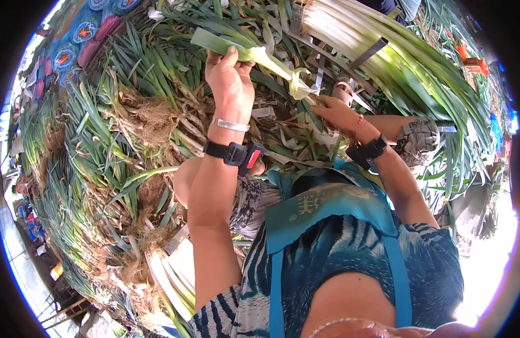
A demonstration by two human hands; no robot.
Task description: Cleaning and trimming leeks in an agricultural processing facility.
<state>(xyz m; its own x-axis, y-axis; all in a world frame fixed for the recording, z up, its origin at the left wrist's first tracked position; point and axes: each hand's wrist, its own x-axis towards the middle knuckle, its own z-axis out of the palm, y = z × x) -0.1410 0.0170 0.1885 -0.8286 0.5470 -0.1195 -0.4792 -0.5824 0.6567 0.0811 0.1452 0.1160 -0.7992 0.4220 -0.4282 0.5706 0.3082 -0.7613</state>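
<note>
A leek [271, 63] stretches slantwise between my two hands, its green end at the upper left and its pale end toward the right. My left hand [230, 81] is closed round the green part, thumb on top. At the pale end, my right hand [340, 114] has its fingers pinched together on the leek's tip; whether it also holds a small tool is hidden. Loose, peeled-back leaf [299, 84] hangs from the stalk just short of my right fingers. Under both hands lie scattered leaf scraps and trimmings.
Cleaned leeks [355, 34] lie bundled on a metal rack [367, 53] at the upper right. Untrimmed leeks with shaggy roots [150, 115] heap up on the left. More white stalks [178, 270] lie at lower left. A patterned blue cloth [74, 42] is at the far left.
</note>
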